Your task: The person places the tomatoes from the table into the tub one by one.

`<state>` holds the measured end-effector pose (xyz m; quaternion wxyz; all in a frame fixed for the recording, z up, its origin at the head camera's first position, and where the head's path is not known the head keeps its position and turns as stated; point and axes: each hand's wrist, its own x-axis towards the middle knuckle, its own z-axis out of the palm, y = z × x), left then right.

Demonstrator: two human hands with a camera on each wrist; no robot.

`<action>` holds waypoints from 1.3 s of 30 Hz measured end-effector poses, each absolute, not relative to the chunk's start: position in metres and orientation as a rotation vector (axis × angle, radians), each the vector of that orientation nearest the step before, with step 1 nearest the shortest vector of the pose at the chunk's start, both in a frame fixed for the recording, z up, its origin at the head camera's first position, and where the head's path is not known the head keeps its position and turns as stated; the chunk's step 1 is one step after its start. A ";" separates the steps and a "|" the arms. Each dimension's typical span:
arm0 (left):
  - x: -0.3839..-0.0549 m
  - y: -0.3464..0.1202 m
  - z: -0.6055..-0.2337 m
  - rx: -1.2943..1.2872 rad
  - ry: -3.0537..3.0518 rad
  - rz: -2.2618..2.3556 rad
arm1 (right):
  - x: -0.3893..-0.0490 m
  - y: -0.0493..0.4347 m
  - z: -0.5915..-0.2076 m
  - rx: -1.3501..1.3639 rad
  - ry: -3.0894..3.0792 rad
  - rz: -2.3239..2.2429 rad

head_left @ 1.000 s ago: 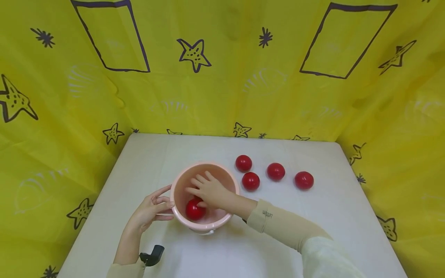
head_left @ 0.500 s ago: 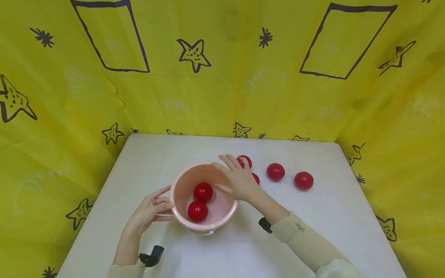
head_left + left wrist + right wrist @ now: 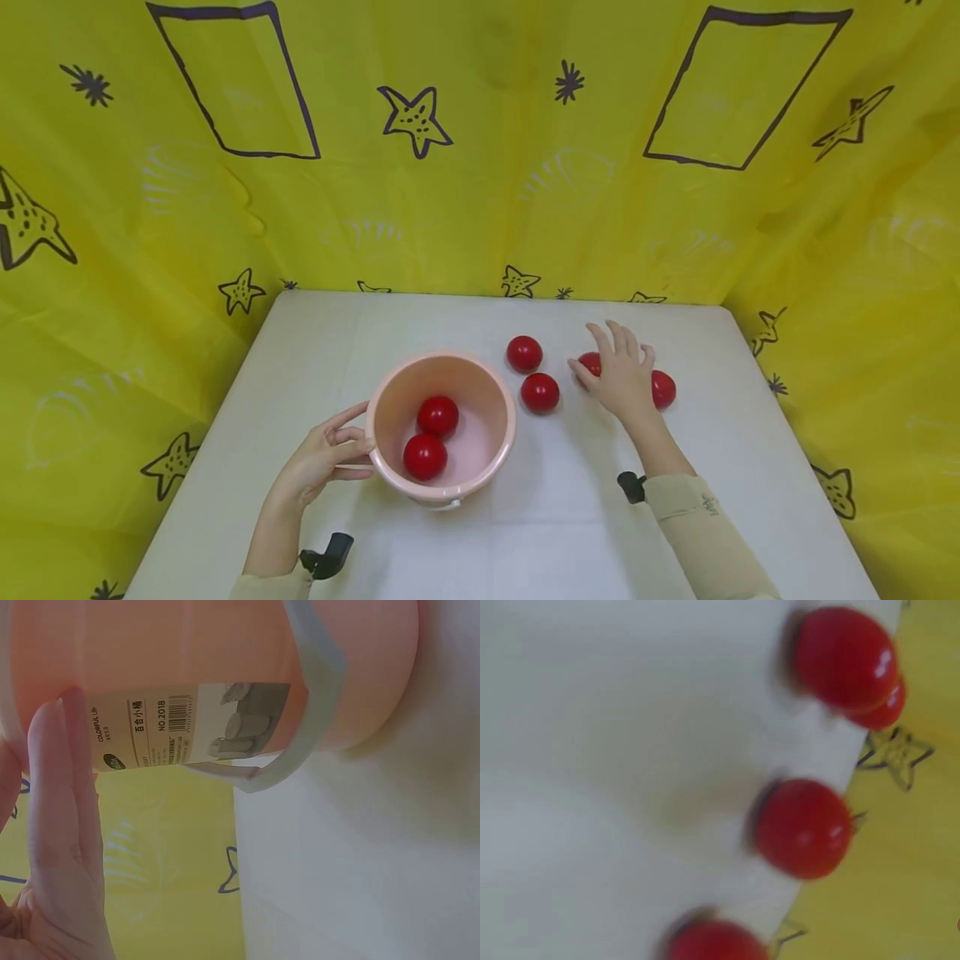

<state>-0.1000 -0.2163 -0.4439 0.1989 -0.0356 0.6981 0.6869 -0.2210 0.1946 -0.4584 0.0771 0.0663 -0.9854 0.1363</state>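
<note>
A pink bucket (image 3: pixel 491 462) stands left of centre in the head view, with two glossy red balls (image 3: pixel 425 457) touching each other inside. My left hand (image 3: pixel 318 458) holds its left rim, thumb at the edge and fingers along the outer wall. The left wrist view shows those fingers (image 3: pixel 54 795) lying straight beside the bucket's label (image 3: pixel 150 727). Over the table at right, my right hand (image 3: pixel 622 383) spreads its fingers and holds nothing. It partly covers a red ball (image 3: pixel 590 364) on its left and another red ball (image 3: pixel 663 389) on its right.
Two more red balls (image 3: pixel 524 354) (image 3: pixel 540 392) lie between the bucket and my right hand on the white table (image 3: pixel 540 550). A yellow patterned curtain (image 3: pixel 480 192) rises along the back and sides. A pale handle (image 3: pixel 319 697) hangs down the bucket's side.
My right hand has left the bucket's inside, where a second red ball now shows, and moved right over the balls on the table. My left hand stays at the rim.
</note>
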 end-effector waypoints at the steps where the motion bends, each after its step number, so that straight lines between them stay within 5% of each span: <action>1: -0.100 -0.216 -0.444 -0.103 1.954 1.920 | -0.221 0.202 -0.461 0.167 -2.965 0.418; 17: -0.099 -0.217 -0.444 -0.117 1.945 1.931 | -0.201 0.296 -0.506 -0.326 -3.047 0.641; 39: -0.098 -0.217 -0.444 -0.123 1.957 1.933 | -0.199 0.307 -0.538 -0.331 -3.121 0.653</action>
